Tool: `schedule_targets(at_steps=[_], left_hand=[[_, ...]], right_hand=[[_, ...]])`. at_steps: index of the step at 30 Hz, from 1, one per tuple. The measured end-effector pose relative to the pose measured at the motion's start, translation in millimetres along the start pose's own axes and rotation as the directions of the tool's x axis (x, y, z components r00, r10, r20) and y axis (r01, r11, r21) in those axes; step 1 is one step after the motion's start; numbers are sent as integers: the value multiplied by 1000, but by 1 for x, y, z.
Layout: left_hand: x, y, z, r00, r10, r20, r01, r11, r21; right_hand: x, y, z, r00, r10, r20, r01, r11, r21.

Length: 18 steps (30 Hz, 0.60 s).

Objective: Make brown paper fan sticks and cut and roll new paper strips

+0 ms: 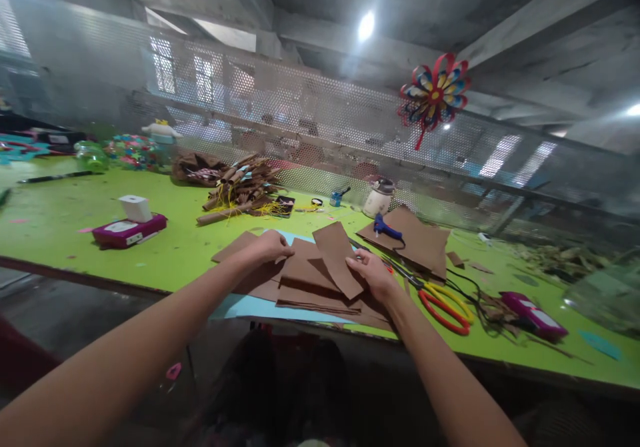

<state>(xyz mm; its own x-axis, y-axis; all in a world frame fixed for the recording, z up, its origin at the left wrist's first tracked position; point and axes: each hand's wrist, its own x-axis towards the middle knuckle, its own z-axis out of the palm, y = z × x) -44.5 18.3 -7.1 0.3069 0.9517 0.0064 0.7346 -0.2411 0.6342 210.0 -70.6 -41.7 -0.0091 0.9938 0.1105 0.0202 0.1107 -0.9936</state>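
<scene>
Several brown card pieces (305, 280) lie stacked on a light blue sheet (250, 308) at the near edge of the green table (75, 213). My left hand (273, 245) rests curled on the back left of the stack, fingers closed on a piece's edge. My right hand (373, 273) pinches a raised brown card strip (337, 253) at its lower right end, lifting it off the stack.
Red and yellow scissors (445, 303) lie just right of my right hand. A blue glue gun (386, 228) rests on more brown card (420, 240). A pile of brown strips (240, 190), a pink box (127, 230) and a pink case (533, 313) sit around. Mesh screen behind.
</scene>
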Motion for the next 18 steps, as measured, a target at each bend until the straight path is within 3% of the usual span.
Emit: schedule_targets(at_steps=[12, 18], left_hand=[[2, -1, 17, 999, -41, 11, 42, 959, -282], [-8, -14, 16, 996, 11, -84, -57, 822, -566]], right_hand=[[4, 5, -2, 1000, 13, -16, -11, 991, 134], [5, 4, -3, 999, 24, -28, -17, 974, 227]])
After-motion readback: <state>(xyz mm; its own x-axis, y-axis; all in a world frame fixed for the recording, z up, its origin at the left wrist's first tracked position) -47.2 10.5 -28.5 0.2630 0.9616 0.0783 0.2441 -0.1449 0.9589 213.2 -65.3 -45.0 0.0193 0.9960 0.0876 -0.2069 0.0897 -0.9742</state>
